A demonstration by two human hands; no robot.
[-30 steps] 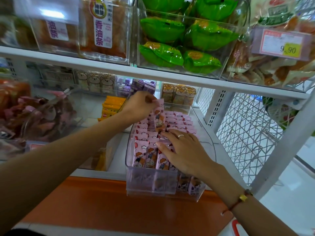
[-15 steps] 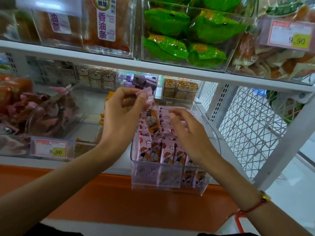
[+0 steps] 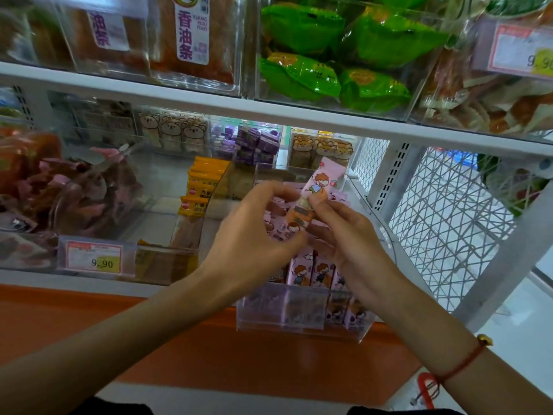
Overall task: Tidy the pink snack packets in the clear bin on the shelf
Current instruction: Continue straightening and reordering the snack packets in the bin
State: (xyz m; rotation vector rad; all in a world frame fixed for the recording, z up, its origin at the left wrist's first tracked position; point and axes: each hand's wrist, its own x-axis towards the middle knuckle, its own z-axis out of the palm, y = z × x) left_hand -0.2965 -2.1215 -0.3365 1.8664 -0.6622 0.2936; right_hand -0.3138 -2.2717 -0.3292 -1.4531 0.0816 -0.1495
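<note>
While the right hand [image 3: 344, 232] pinches a pink packet [image 3: 314, 190] (tilted), the left hand [image 3: 254, 232] seemingly grips it above the clear bin [image 3: 299, 322].

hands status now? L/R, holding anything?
Left hand: blurred, fingers curled by the pink packet; grip cannot be told.
Right hand: pinching that packet.

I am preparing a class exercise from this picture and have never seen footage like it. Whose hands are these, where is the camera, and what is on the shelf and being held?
The camera sits on a person's head, looking forward and down, so both arms are theirs. The left hand and right hand meet above a clear bin of pink snack packets on a shop shelf. The right hand pinches one lifted packet, raised above the rest. The left hand's fingers curl beside it; whether they touch it is blurred. Yellow packets lie left, green bags above.
</note>
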